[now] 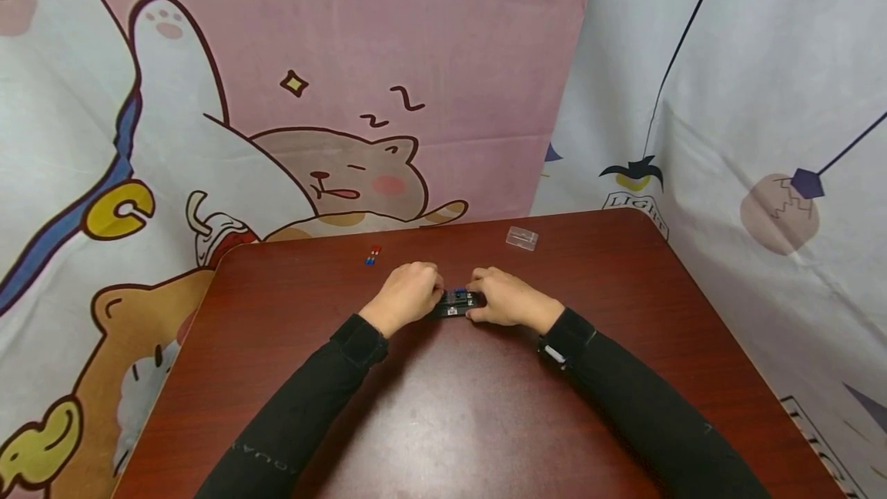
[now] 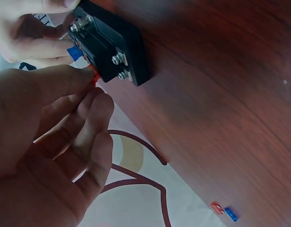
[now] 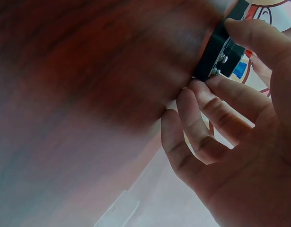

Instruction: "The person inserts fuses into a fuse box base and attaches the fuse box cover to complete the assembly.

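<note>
Black rectangular fuse block [image 1: 457, 303], metal screws

Both arms in black sleeves reach forward, and the hands meet in the middle, close together. The left hand [image 1: 405, 297] has curled fingers, thumb and forefinger pinching. The right hand [image 1: 507, 300] is also curled, its thumb above and its fingers [image 3: 216, 109] below.

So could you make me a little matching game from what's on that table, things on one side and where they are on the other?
Things:
1. black fuse block
2. clear plastic cover
3. loose red and blue fuses

Places:
A. lying alone near the table's far edge, right of the hands
B. gripped between both hands
C. lying beyond the left hand

Pairs: 1-B, 2-A, 3-C
</note>
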Tool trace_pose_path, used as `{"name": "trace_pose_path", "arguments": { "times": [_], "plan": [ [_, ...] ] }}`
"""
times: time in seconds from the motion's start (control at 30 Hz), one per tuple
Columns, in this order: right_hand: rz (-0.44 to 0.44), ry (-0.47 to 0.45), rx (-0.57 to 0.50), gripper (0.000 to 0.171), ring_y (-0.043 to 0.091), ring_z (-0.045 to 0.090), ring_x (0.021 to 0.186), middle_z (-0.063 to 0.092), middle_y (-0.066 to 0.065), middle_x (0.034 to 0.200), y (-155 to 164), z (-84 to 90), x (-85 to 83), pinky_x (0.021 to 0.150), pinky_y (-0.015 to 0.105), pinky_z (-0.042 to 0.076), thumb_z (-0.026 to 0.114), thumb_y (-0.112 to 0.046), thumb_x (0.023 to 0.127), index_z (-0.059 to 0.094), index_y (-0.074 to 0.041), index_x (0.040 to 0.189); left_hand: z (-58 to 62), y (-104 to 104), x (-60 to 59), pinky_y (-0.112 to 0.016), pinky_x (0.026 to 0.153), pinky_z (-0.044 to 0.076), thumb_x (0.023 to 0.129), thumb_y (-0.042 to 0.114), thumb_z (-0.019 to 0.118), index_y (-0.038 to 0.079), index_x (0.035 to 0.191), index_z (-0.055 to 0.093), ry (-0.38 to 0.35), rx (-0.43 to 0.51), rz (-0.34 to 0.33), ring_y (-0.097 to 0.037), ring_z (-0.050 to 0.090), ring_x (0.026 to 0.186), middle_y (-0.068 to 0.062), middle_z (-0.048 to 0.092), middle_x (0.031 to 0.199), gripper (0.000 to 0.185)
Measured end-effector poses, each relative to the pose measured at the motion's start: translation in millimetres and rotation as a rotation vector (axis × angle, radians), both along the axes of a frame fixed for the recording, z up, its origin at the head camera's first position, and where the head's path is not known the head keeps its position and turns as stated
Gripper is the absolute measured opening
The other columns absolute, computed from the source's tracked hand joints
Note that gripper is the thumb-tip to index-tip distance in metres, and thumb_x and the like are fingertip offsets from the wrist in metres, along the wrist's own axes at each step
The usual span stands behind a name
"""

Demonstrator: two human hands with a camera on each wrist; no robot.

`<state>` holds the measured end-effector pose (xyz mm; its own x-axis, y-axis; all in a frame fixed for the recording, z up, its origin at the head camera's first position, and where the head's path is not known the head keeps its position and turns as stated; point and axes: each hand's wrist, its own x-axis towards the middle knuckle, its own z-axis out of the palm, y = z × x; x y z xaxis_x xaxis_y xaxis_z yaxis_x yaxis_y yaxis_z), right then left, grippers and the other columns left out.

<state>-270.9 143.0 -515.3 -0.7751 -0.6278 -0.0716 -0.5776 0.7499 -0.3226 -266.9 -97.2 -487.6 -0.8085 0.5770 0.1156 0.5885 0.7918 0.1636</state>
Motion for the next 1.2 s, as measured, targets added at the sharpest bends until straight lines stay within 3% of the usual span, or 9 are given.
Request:
{"name": "trace_pose_path", "arguments": {
  "times": [0.37,0.67,1.2],
  "plan": [
    [-0.004,-0.013,0.000,0.055,0.019,0.059,0.107,0.065,0.002,0.121,-0.2,-1.4,-0.2,0.096,0.039,0.055,0.084,-0.041,0.098,0.075,-0.007,0.140,-0.8,3.3,3.5,-0.037,0.074,0.062,0.103,0.019,0.080,0.014,0.091,0.087,0.019,-0.035,0.004,-0.016,0.068,0.076,-0.001,0.071,0.087,0.015],
    [-0.003,0.000,0.000,0.054,0.018,0.059,0.107,0.065,0.002,0.121,0.7,-2.9,-0.9,0.095,0.039,0.055,0.084,-0.041,0.098,0.075,-0.008,0.139,-0.4,6.0,4.0,-0.039,0.075,0.063,0.102,0.017,0.080,0.013,0.093,0.087,0.042,-0.057,0.005,-0.019,0.072,0.078,-0.002,0.074,0.089,0.013],
    [-0.007,-0.009,0.000,0.054,0.019,0.058,0.106,0.065,0.002,0.119,-0.6,-2.0,0.2,0.095,0.039,0.054,0.084,-0.041,0.098,0.075,-0.008,0.140,-4.8,-12.4,2.2,-0.041,0.086,0.059,0.103,0.022,0.081,0.016,0.106,0.089,0.017,-0.012,-0.017,-0.017,0.074,0.089,0.000,0.079,0.099,0.010]
  ]
}}
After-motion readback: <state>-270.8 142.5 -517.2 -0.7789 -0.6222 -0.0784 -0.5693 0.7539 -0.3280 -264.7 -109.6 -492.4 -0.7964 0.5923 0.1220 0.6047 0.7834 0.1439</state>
